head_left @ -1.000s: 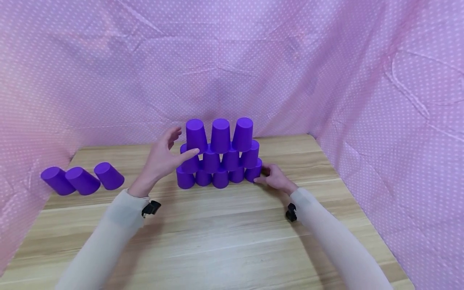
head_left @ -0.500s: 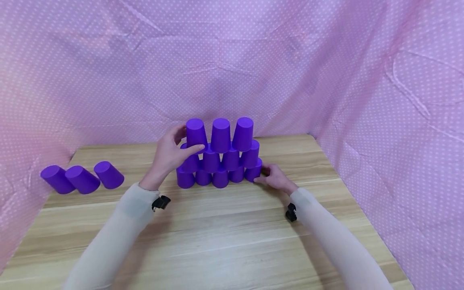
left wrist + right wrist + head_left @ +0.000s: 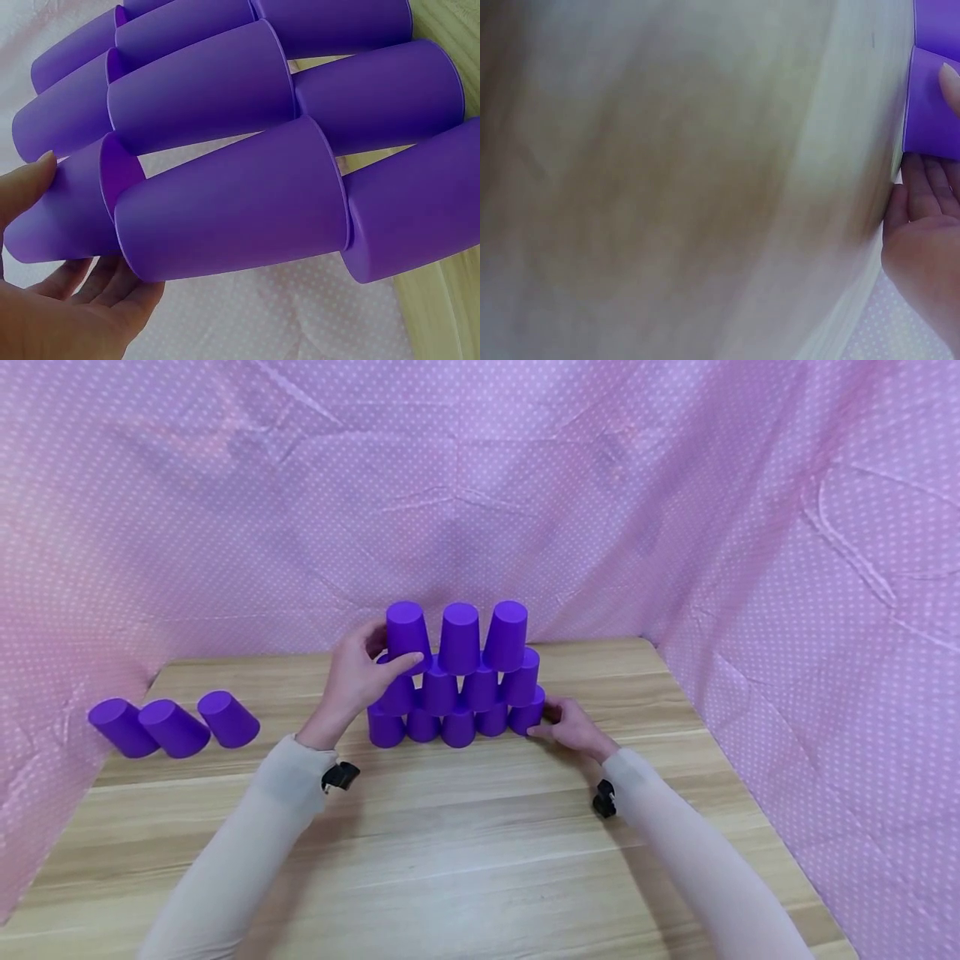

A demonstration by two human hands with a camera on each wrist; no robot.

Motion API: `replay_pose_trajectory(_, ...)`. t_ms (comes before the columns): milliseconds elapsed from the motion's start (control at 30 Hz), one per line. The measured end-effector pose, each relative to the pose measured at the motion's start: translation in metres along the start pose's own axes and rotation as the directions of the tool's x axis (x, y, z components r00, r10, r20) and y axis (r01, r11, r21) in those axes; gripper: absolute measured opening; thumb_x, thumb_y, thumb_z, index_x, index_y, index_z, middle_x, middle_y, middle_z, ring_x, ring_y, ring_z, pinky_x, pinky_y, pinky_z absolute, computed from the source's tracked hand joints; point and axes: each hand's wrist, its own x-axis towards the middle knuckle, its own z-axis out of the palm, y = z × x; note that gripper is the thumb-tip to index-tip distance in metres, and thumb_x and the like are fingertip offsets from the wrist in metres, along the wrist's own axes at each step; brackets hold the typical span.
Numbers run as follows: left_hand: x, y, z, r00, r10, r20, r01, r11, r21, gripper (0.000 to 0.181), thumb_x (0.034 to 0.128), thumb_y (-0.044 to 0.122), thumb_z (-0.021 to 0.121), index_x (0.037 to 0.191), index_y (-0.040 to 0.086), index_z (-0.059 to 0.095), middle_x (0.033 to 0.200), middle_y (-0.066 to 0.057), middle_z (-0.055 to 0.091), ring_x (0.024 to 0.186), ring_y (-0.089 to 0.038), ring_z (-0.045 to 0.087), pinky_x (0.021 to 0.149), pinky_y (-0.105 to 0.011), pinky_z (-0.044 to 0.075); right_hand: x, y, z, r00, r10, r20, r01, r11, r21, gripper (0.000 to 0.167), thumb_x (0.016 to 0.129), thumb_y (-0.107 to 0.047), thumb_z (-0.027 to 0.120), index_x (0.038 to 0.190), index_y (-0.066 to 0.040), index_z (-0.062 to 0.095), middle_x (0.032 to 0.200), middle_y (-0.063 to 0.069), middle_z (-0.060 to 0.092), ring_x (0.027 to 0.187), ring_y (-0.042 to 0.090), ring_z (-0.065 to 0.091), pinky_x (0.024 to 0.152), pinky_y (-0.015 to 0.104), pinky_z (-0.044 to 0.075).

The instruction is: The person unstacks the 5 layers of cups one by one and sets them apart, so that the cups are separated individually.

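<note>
- Since the earlier frame, the left hand has been brought against the stack; its thumb and fingers are clamped on the top-left cup.
- By the left wrist view, fingers half hidden from the head view are revealed.
- At the stack's bottom right, the end cup is pinched by the right hand.
- Three cups are seen left of the stack.

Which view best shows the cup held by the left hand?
The left wrist view: the cup appears close, between thumb and fingers. The head view shows it smaller, partly behind the thumb; right wrist, not at all.
</note>
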Motion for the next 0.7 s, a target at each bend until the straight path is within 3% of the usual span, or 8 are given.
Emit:
replay_pose_trajectory(200,-0.009,0.006,-0.011,0.996,-0.001,-0.094,-0.005,0.998,-0.067,0.057,0.0796,0.019,0.080,0.129,0.004,0.056,0.114,-0.013,0.063,0.105,-0.026,0.059,0.096,-0.039,0.045,0.001,-0.001,-0.002,1.000,0.018,-0.007,-0.018,1.000,-0.018,0.051,0.082,-0.005,0.075,0.129,-0.001,0.055,0.124,0.013,0.060,0.117,0.025,0.054,0.104,0.037,0.037)
replay_pose_trajectory(333,-0.019,0.024,-0.023,0.986,0.016,-0.166,-0.031,0.995,-0.093,0.050,0.0811,0.011,0.077,0.125,-0.001,0.056,0.111,-0.017,0.062,0.100,-0.027,0.060,0.090,-0.034,0.049,0.001,-0.002,-0.002,1.000,0.024,-0.013,-0.024,0.999,-0.034,0.052,0.082,-0.008,0.075,0.129,-0.002,0.055,0.124,0.012,0.060,0.117,0.025,0.053,0.104,0.037,0.036)
replay_pose_trajectory(433,-0.027,0.033,-0.032,0.979,-0.005,-0.203,-0.012,0.996,-0.083,0.048,0.0824,0.009,0.076,0.124,-0.002,0.056,0.110,-0.017,0.062,0.097,-0.025,0.059,0.088,-0.031,0.050,-0.001,-0.002,-0.003,0.999,0.032,-0.013,-0.033,0.999,-0.031,0.054,0.083,-0.008,0.075,0.131,-0.002,0.054,0.126,0.012,0.059,0.118,0.026,0.052,0.104,0.039,0.037)
replay_pose_trajectory(533,-0.031,0.026,-0.040,0.970,-0.044,-0.237,0.027,0.997,-0.072,0.048,0.0821,0.011,0.076,0.125,-0.001,0.057,0.109,-0.015,0.061,0.096,-0.020,0.058,0.087,-0.027,0.049,-0.002,-0.001,-0.002,1.000,0.029,-0.006,-0.029,1.000,-0.007,0.055,0.082,-0.006,0.075,0.132,-0.001,0.052,0.126,0.014,0.058,0.119,0.028,0.052,0.104,0.040,0.036)
replay_pose_trajectory(700,-0.034,-0.008,-0.055,0.959,-0.086,-0.270,0.077,0.996,-0.043,0.049,0.0812,0.016,0.078,0.125,0.005,0.059,0.107,-0.010,0.061,0.094,-0.017,0.057,0.083,-0.021,0.049,-0.001,0.001,0.000,1.000,0.008,-0.001,-0.008,1.000,0.021,0.056,0.081,-0.004,0.075,0.132,0.000,0.053,0.126,0.015,0.058,0.119,0.030,0.051,0.105,0.042,0.036)
